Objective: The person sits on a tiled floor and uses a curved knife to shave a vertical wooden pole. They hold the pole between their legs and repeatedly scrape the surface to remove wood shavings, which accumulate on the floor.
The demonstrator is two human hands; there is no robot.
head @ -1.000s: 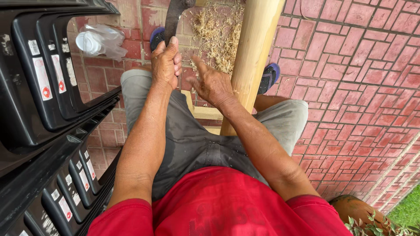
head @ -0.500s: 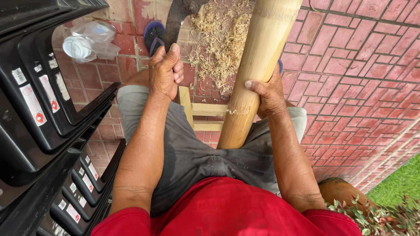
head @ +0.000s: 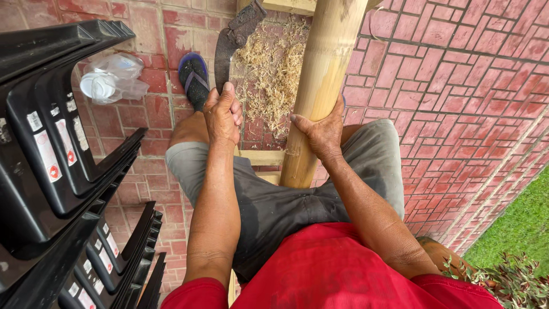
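Nearest to us are the red shirt (head: 343,269) and the grey shorts (head: 274,206) of the seated person. At near left, black plastic crates (head: 51,171) stand stacked on edge and fill that side of the view, hiding the floor behind them. At near right we see a strip of grass (head: 514,229) and a leafy plant (head: 514,280).

Between the knees we see a wooden stool frame (head: 260,157), with the bamboo pole (head: 320,91) rising from it toward the far edge. Our right hand (head: 323,131) is wrapped around the pole at its lower part, thumb across the near face. Our left hand (head: 223,114) is closed around the handle of a dark cleaver blade (head: 234,40), which points away from us just left of the pole.

Beyond the hands, a heap of pale shavings (head: 271,74) lies on the red brick floor (head: 457,86) between blade and pole. One blue sandal (head: 194,77) sits left of the blade, and a clear plastic bag (head: 111,77) lies farther left.

Compared with one second ago, the right hand has moved from the space in front of the pole onto the pole itself; the left hand keeps its grip.

Count: two hands, one pole, one blade, one sandal in view, one bag.
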